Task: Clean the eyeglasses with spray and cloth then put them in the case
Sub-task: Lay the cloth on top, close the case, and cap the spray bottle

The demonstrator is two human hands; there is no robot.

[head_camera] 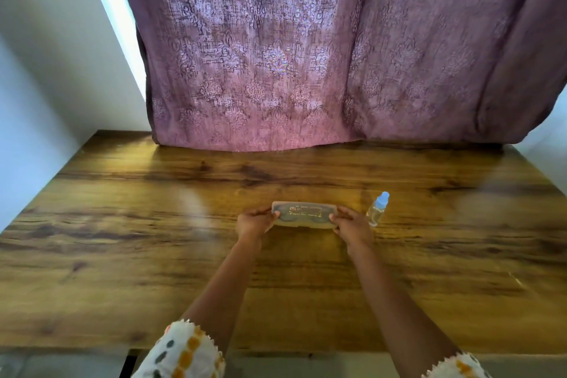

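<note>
At ends of case (304, 214): L hand (254, 223), R hand (352, 225), both in curled grip.

The curtain (306, 40) is mauve with a paler damask pattern; the surface (122, 239) is warm brown wood grain with darker streaks. The case (303, 214) is frosted pale with orange-gold print, the spray bottle (377, 211) clear with a light blue cap, the sleeves (184, 353) white with orange and grey spots.
</note>
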